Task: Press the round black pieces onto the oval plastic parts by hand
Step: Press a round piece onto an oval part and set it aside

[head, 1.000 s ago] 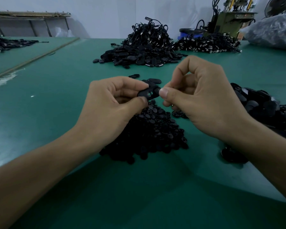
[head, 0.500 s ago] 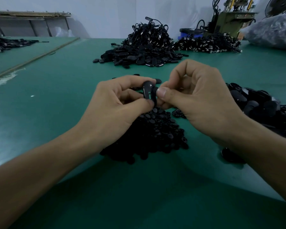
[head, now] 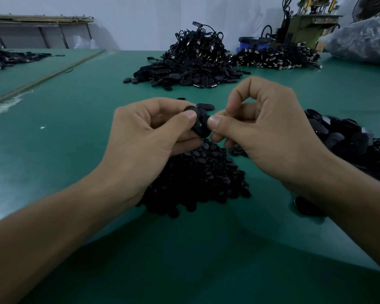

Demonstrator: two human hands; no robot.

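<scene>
Left hand [head: 147,137] curled, thumb on top, pinching oval part [head: 199,125] above button pile [head: 198,176]. Right hand [head: 263,130] curled too, thumb and forefinger pinching the part's right end. Forearms angle inward. Ovals pile [head: 349,141] far right.

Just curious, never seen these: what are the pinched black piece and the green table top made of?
The black piece looks like moulded plastic, mostly matt; dim light leaves rubber possible. The green table top seems a smooth rubbery or vinyl mat, given its soft sheen.
</scene>
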